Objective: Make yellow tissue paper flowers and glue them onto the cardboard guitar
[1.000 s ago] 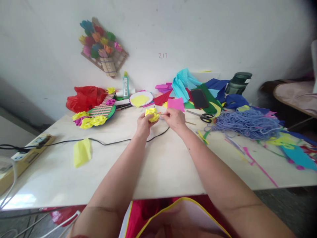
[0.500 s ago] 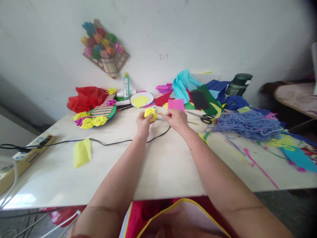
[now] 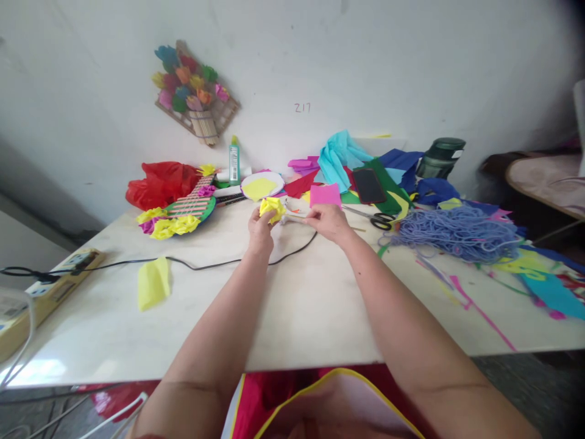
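My left hand (image 3: 259, 228) is closed around a crumpled yellow paper flower (image 3: 272, 208), held above the white table (image 3: 292, 305). My right hand (image 3: 329, 221) pinches a thin wooden stick (image 3: 299, 215) that points into the flower. A black cable (image 3: 219, 263) runs across the table just under both hands. A pink paper square (image 3: 325, 195) lies right behind my right hand.
Scissors (image 3: 375, 217), a black phone (image 3: 368, 185), coloured paper sheets (image 3: 342, 155) and a heap of purple yarn (image 3: 452, 230) crowd the right. A glue bottle (image 3: 233, 160), a plate (image 3: 262, 185), a guitar-shaped craft (image 3: 183, 210) and a red bag (image 3: 158, 180) sit left. A yellow paper piece (image 3: 154, 283) and a power strip (image 3: 50, 286) lie near the left edge.
Both hands have moved slightly farther from me and to the left with the flower and stick. The flower has turned a little in my left hand.
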### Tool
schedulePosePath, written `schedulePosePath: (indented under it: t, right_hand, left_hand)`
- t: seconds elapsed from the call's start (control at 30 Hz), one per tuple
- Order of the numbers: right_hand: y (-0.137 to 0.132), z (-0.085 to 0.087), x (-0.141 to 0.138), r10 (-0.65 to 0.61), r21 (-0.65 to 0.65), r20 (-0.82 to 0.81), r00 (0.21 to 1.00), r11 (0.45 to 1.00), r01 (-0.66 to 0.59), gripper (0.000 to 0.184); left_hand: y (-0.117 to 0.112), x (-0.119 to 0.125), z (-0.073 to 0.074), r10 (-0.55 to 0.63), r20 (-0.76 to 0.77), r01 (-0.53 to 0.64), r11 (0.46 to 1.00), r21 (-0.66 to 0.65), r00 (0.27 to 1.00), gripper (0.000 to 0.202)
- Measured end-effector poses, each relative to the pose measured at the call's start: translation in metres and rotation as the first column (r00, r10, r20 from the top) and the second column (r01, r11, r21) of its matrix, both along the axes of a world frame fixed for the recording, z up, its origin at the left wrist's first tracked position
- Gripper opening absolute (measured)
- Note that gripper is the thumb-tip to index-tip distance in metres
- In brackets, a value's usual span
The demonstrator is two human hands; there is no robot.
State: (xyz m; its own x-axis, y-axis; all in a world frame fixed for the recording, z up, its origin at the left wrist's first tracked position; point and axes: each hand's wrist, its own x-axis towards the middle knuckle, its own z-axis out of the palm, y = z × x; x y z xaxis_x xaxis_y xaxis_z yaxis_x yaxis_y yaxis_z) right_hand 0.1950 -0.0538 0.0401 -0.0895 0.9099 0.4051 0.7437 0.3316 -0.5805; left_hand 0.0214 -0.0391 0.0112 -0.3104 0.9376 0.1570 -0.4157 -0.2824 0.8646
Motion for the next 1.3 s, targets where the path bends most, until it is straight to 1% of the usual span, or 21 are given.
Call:
schedulePosePath:
  t: [0.1,0.23,0.37,0.63,0.77,0.93,1.07,1.17,1.3]
  right_hand:
    - [0.003,-0.002,0.001,0.008,-0.004,-0.071,0.997,1.0,-0.009,0.008]
    - [0.003,-0.002,0.001,-0.034,0.021,-0.112,0.993,0.999,0.037,0.011]
    - [0.001,0.001,0.001,-0.053,0.025,-0.116,0.992,0.998,0.057,0.015]
    - [-0.001,0.004,0.0,-0.082,0.012,-0.071,0.994,0.996,0.083,0.016]
    - [-0.003,0.006,0.0,-0.086,0.0,-0.018,0.996,0.996,0.086,0.02]
    - [-0.006,0.008,-0.003,-0.103,-0.002,0.087,0.991,0.995,0.103,0.023]
    - [-0.007,0.007,-0.005,-0.1,0.012,0.126,0.987,0.995,0.099,0.024]
    - [-0.007,0.006,-0.006,-0.1,0.015,0.16,0.982,0.995,0.099,0.022]
    - [-0.009,0.006,-0.006,-0.108,0.018,0.194,0.975,0.994,0.106,0.018]
  left_hand:
    - [0.0,-0.001,0.0,-0.058,0.024,0.058,0.998,-0.016,0.998,0.033]
    - [-0.002,0.0,0.0,-0.116,0.032,0.117,0.993,-0.016,0.993,0.034]
    - [-0.003,0.0,0.001,-0.141,0.032,0.142,0.989,-0.03,0.99,0.033]
    - [-0.001,-0.001,0.001,-0.164,0.068,0.166,0.985,-0.039,0.984,0.03]
    - [-0.001,-0.001,0.001,-0.148,0.077,0.152,0.987,-0.044,0.986,0.033]
    - [0.0,0.0,0.0,-0.09,0.084,0.094,0.994,-0.051,0.992,0.044]
    - [0.001,0.001,-0.002,-0.044,0.068,0.049,0.997,-0.064,0.997,0.052]
    - [0.001,0.001,-0.003,-0.041,0.065,0.045,0.996,-0.076,0.997,0.056]
    - [0.0,0.003,-0.002,-0.063,0.055,0.066,0.996,-0.062,0.997,0.053]
